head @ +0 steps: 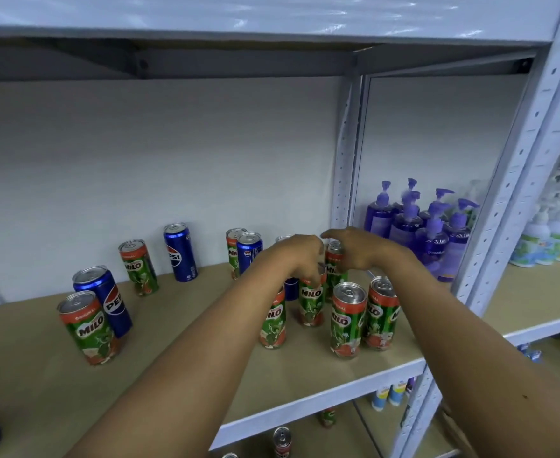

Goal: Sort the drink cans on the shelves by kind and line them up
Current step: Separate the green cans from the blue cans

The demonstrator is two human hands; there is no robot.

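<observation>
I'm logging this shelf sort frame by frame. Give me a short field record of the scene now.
setting: white metal shelf, beige board
left hand: gripping top of a Milo can
right hand: over another Milo can, grip unclear
sorted state: Milo and Pepsi cans still mixed
loose Pepsi: blue Pepsi can at back left
neighbour bay: purple pump bottles

both arms reach forward, left hand (300, 256) curled downward, right hand (359, 247) loosely spread.
</observation>
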